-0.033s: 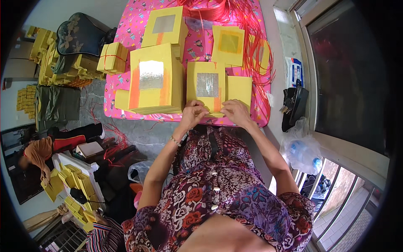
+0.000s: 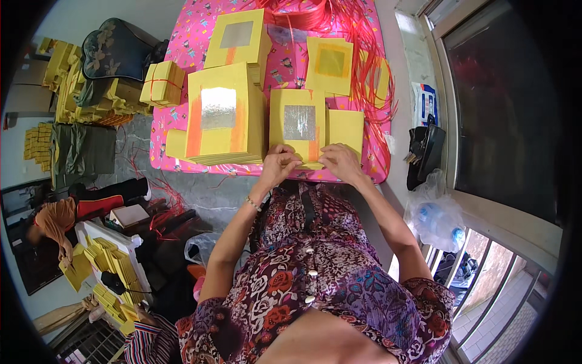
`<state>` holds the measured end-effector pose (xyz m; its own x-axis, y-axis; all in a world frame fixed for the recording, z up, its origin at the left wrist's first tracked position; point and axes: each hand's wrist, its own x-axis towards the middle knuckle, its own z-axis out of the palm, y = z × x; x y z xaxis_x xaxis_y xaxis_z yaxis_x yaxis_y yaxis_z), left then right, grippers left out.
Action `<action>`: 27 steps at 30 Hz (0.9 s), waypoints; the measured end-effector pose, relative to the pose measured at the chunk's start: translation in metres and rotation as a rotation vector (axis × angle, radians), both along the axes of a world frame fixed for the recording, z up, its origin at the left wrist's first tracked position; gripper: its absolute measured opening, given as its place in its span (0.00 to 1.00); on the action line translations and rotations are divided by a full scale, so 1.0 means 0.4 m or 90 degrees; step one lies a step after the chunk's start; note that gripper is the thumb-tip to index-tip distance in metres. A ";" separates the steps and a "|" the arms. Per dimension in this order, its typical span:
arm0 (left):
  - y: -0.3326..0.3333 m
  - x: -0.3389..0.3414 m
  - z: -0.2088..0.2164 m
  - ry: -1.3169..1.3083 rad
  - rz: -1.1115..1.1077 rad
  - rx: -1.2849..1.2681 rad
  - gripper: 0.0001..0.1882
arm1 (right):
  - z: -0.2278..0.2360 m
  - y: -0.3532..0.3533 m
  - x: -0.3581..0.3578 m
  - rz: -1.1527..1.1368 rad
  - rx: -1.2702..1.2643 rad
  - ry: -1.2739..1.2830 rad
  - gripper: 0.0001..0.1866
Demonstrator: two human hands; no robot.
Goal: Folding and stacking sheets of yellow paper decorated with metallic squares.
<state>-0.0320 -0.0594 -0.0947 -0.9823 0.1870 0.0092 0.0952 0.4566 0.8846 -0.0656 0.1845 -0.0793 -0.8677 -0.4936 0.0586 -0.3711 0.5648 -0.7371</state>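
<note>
In front of me a yellow joss paper sheet [image 2: 299, 123] with a silver foil square and orange bands lies on the pink table. My left hand [image 2: 280, 164] pinches its near edge at the left, thumb and fingertips together. At the right end of that same edge, my right hand [image 2: 341, 162] is closed in a similar pinch. How many layers the fingers hold cannot be made out. Touching the sheet's right side is a plain yellow stack [image 2: 345, 128], partly behind my right hand. A tall joss paper stack [image 2: 218, 115] rises just left of my left hand.
Farther back stand another foil-topped stack [image 2: 236, 36] and yellow sheets [image 2: 330, 64]. Red plastic strips [image 2: 370, 85] spill over the right side of the pink tablecloth [image 2: 282, 57]. A tied yellow bundle [image 2: 162, 84] sits at the left edge. Other people handle yellow paper [image 2: 109, 258] at lower left.
</note>
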 end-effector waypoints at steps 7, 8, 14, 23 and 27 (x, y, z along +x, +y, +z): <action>-0.005 0.000 -0.008 0.025 -0.009 -0.026 0.10 | -0.005 0.000 -0.002 0.000 0.009 0.003 0.08; -0.004 0.000 -0.007 0.031 -0.017 -0.043 0.10 | -0.006 0.000 -0.003 0.001 0.012 0.003 0.08; 0.001 0.002 -0.003 0.023 0.006 -0.009 0.09 | -0.005 0.000 -0.001 0.000 0.019 -0.002 0.08; -0.002 0.000 -0.004 0.011 -0.012 -0.009 0.10 | 0.001 0.000 -0.007 0.004 0.025 -0.007 0.08; 0.008 0.004 0.026 -0.038 -0.005 0.019 0.11 | 0.025 -0.007 -0.010 0.006 0.045 -0.046 0.08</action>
